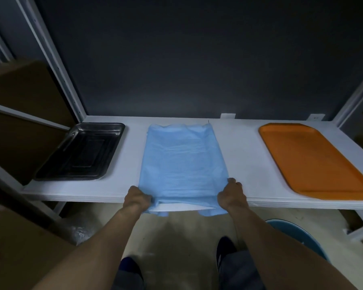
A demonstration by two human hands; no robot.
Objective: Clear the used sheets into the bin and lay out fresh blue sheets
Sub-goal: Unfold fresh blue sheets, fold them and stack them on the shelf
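On the white worktop, right in the middle, lies a blue sheet, and it seems to be draped over something tray-shaped, since the edges dip and there's a raised rim showing through the fabric at the far end. It's pretty wrinkled. The near edge spills over the front lip of the worktop, and a thin white edge pokes out under it there; can't tell if that's a tray or a board.

Both hands are on that near edge. The left hand has its fingers curled down tight, pinching the sheet's near-left corner. The right hand does the same on the near-right corner, fingers closed around the fabric, with the thumb side up on top of the sheet. Both forearms are bare and reach in from the bottom of the view.

Left of the sheet sits a steel tray, shiny and dark, nothing in it, with a gap of bare worktop between the two. Way over to the right there's an orange tray, also bare, well apart from the sheet.

Down on the floor to the right, partly hidden behind the right arm, is a round blue rim, likely the bin, but only a slice of it shows. Dark shoes are visible below. Cardboard boxes stack up on the left behind a white rack post.
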